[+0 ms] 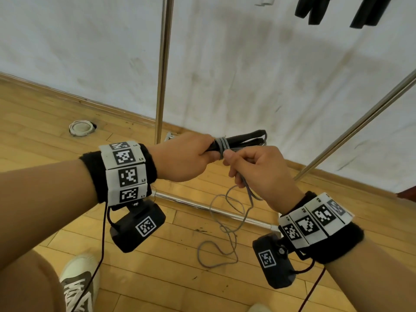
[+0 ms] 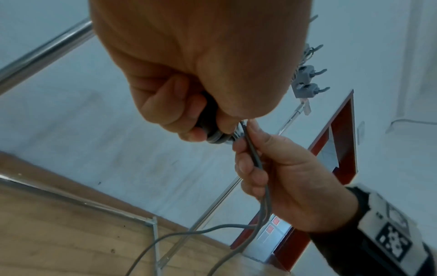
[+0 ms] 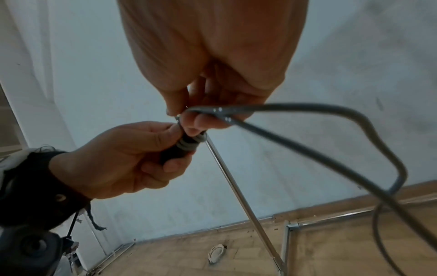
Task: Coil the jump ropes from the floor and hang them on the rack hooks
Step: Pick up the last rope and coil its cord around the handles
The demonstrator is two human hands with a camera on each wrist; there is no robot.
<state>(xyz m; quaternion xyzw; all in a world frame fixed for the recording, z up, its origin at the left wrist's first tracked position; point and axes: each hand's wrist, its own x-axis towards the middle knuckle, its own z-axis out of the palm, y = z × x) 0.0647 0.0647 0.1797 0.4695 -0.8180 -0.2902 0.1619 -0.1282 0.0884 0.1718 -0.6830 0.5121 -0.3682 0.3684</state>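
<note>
In front of the rack, the left hand (image 1: pixel 186 157) is gripping the two black foam jump-rope handles (image 1: pixel 245 138) in a closed fist, while the right hand (image 1: pixel 258 174) is pinching the thin grey rope cord (image 1: pixel 225 224) by the few turns wound round them. To wrap well, I judge each turn should be lying snug beside the last, under steady tension, the slack feeding untangled. The cord's loose loops are trailing onto the yellow wood-plank floor (image 1: pixel 157 278), across the rack's chrome base bar (image 1: pixel 202 207), below a scuffed white wall (image 1: pixel 247 75).
</note>
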